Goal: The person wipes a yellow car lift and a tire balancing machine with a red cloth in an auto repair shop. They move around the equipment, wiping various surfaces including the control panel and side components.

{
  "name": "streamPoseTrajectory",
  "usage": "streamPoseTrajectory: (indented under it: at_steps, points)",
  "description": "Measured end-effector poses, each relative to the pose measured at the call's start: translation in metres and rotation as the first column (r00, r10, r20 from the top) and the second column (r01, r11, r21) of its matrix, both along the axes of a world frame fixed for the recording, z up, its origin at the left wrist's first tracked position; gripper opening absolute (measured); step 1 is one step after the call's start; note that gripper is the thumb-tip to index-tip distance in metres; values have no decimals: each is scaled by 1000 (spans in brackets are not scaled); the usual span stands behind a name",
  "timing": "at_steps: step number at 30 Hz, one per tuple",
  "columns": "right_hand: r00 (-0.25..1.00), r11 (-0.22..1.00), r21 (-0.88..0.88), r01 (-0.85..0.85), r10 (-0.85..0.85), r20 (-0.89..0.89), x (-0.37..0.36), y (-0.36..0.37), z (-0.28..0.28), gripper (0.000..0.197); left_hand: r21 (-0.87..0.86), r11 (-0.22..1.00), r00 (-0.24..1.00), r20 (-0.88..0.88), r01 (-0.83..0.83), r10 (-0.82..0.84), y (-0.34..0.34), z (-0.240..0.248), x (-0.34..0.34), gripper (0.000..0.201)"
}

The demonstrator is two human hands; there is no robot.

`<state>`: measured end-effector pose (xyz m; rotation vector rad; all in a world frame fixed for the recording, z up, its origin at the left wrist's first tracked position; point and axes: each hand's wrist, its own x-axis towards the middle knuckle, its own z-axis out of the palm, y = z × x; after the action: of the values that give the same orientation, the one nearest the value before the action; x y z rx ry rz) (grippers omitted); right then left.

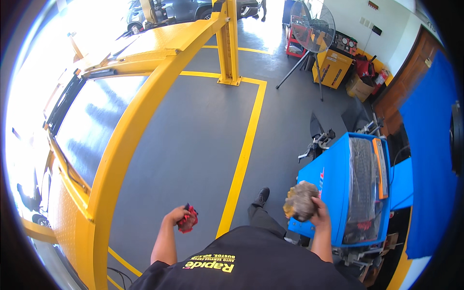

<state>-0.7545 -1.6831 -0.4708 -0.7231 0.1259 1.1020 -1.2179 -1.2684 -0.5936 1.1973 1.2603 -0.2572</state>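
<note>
My left hand [177, 214] is closed on a crumpled red and black cloth bundle [188, 220], possibly a work glove, held over the grey floor at my left side. In my right hand [321, 215] is a wadded rag [301, 202], grimy grey-brown with yellow along its left edge. That rag is raised in front of the blue cabinet [333, 179] and overlaps it in view; I cannot tell whether they touch. My fingers are partly hidden behind both bundles.
A yellow vehicle lift [121, 130] curves along my left, its post [229, 53] standing ahead. Farther off are a tripod fan [313, 29], a yellow machine [332, 66] and a cardboard box [360, 87]. A blue sheet [430, 154] hangs at right; a brown door [408, 72] is beyond.
</note>
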Motion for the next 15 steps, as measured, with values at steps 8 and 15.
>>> streamPoseTrajectory:
  at_steps: [8, 15]
  points:
    - [999, 999, -44, 25, -27, -33, 185, 68, -37, 56, -264, 950, 923, -380, -168, 57, -3, -91, 50, 15]
    - [904, 911, -242, -335, 383, 192, 324, 300, -38, 54, -134, 905, 873, -352, -404, 338, 49, -77, 141, 14]
